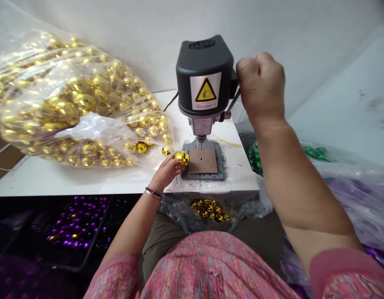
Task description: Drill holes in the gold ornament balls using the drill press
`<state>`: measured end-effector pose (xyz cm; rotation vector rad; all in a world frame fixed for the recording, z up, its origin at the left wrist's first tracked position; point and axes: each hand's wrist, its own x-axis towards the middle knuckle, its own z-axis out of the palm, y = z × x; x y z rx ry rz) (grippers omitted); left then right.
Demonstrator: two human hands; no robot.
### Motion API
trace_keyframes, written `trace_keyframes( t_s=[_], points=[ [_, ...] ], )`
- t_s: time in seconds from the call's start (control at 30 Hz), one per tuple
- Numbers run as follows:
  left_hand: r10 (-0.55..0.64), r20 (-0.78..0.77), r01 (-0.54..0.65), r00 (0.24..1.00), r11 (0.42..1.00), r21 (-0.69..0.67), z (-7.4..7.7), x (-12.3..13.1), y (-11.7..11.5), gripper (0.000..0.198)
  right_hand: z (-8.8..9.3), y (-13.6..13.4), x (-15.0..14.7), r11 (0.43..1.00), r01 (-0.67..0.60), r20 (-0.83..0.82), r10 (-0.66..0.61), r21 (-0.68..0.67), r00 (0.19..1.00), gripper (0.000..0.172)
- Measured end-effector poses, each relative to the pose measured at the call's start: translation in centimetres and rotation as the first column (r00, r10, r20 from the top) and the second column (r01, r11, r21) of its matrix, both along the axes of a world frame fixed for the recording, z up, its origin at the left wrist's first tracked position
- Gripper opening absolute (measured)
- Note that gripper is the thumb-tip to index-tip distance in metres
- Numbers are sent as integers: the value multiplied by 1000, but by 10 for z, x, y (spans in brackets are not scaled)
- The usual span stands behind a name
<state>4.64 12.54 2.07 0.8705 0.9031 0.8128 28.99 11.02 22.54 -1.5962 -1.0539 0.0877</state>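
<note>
Gold ball [182, 158] is in the left hand [169, 168], centre of frame, fingers pinching it at the left edge of the board [209, 166]; not under the bit [202, 145] yet. Right hand [262, 85], upper right: fingers curled into a fist on the lever [234, 101] of the drill [205, 54]; the grip itself is hidden. Bit is up, above the board; 1 hole visible in the board, nothing on it. Can't tell if the held ball is drilled.

Progress, my read: part-way. Dark chips [228, 169] around the base [186, 175] suggest earlier drilling. Gold pieces [207, 209] in the lap bag [176, 211], lower centre, are probably done; can't count them. Big bag [95, 124], upper left, is packed with gold balls, so plenty looks left. 1 more ball [167, 151] lies just behind the left hand.
</note>
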Motion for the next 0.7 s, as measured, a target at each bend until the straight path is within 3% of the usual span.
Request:
trace_keyframes(
  t_s=[0.1, 0.27, 0.47, 0.7],
  points=[
    [-30, -219, 54, 975, 993, 106, 2, 15, 4, 56, 2, 7, 3, 1000, -8, 2, 8, -16, 1000, 47],
    [0, -565, 236, 825, 909, 344, 1, 31, 11, 59, 2, 10, 2, 999, -13, -7, 13, -49, 1000, 46],
    [44, -678, 349, 734, 831, 432, 1, 38, 16, 57, 5, 12, 1, 995, 6, 9, -5, -100, 1000, 49],
    [76, -828, 526, 555, 739, 421, 22, 51, 22, 55, 5, 9, 2, 994, -15, 26, 18, -110, 999, 46]
  ],
)
